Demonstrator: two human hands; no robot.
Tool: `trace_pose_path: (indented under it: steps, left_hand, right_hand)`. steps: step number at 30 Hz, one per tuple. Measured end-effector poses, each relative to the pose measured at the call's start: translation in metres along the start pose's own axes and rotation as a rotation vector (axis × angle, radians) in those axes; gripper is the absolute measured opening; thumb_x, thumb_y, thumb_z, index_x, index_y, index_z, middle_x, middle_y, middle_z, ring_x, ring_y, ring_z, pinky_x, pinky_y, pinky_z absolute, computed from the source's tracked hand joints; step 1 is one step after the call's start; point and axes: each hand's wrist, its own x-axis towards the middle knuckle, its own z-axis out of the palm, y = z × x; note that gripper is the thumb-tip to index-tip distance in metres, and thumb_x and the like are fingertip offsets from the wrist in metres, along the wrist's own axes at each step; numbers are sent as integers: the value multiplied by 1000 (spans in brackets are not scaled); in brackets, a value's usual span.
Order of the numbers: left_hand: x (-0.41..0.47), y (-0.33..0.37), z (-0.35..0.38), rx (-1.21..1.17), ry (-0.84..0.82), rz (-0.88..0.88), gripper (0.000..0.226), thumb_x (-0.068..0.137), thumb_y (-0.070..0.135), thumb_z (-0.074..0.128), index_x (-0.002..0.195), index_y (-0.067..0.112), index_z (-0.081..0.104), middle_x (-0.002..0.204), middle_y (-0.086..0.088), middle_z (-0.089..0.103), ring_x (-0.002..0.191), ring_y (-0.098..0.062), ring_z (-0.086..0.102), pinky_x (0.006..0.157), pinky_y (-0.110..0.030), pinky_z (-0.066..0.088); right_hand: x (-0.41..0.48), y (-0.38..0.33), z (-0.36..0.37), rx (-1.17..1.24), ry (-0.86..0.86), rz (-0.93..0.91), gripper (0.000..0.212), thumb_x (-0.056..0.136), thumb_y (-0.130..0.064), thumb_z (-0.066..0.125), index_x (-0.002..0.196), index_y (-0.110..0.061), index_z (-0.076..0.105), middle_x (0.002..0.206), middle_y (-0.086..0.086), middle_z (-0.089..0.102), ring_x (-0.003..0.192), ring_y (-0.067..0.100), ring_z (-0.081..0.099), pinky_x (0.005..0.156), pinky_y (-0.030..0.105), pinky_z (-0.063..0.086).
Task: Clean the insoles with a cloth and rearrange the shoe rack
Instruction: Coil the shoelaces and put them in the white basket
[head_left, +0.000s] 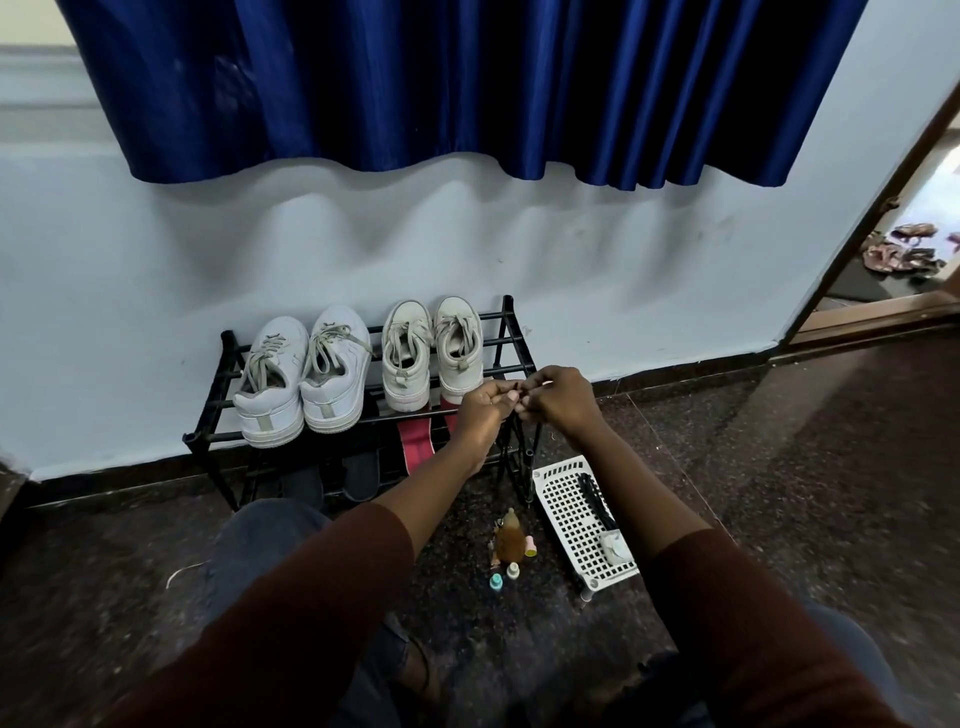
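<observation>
Black metal bars make up the shoe rack (501, 342), which stands on the dark speckled floor (779, 467) against a pale blue wall (130, 249). On its top tier we see 2 pairs of sneakers, heels toward us: the larger white pair (304, 384) at the left and the smaller cream pair (431, 353) to their right. The right end of that tier is partly covered by the hands.

On the lower tier, 2 red flat pieces (415, 439) show between the bars. They may be insoles or slippers, we cannot tell, and the right 1 is mostly behind the left wrist. Left of them lie black slippers (358, 475), dim in the rack's shadow.

Our left hand (485, 400) and right hand (558, 397) meet in front of the rack's right end, fingers curled and fingertips touching each other. Whether they pinch something small between them we cannot tell.

On the floor just right of the rack sits a white perforated tray (566, 514) holding a black ridged object (595, 499) and a small white thing (615, 545), both too small to identify. Beside the tray stand several little bottles (511, 543), somewhat blurred. A blue curtain (415, 88) hangs above, its top cut off by the frame, and an open doorway (904, 249) is cut off at the right edge
</observation>
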Motion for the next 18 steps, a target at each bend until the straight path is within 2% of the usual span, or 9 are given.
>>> trace_pose_path:
  steps: [3,7,10,13,15,17,18]
  left_hand:
    - [-1,0,2,28,-19,17,20,93,-2,52,110,-1,62,86,4,65,71,5,63,71,-9,48]
    - [0,-3,4,83,-30,5,16,92,-1,53,104,-1,64,83,4,66,76,-4,61,75,-14,47]
    - [0,0,5,110,-2,9,16,94,1,52,104,-5,63,80,3,64,73,-4,58,68,-10,45]
    - [1,6,6,73,50,15,16,95,8,54,103,-1,64,89,-4,66,81,-10,59,73,-16,44]
    - [2,10,6,22,46,-7,21,94,10,55,109,-2,64,95,-5,66,85,-8,59,73,-13,44]
    - [2,15,6,-38,31,-30,20,94,10,56,110,1,64,89,2,66,80,-1,59,66,-5,44]
    - [2,18,6,-64,28,-35,19,93,9,56,109,4,64,87,6,65,78,2,58,65,-5,43]
  right_hand:
    - [-1,3,0,64,74,23,23,79,12,59,75,-8,48,75,21,63,57,26,65,68,46,58]
    - [-1,7,0,143,130,14,32,80,8,63,75,-13,40,70,21,62,52,22,61,62,41,55]
    - [1,11,2,154,170,5,33,77,0,69,70,-14,41,63,16,60,50,21,58,58,36,52]
    - [3,14,3,8,242,-26,27,76,-17,74,65,-15,50,61,5,59,55,16,53,56,25,44]
    - [4,17,4,52,176,-31,16,83,-19,68,74,-11,58,71,5,62,65,16,55,61,25,43]
    - [4,18,6,195,53,-34,8,91,-16,58,88,-10,61,88,10,66,82,21,60,75,33,48]
    - [4,19,7,245,-5,-38,11,94,-15,52,96,-9,62,98,12,66,92,23,61,84,36,48]
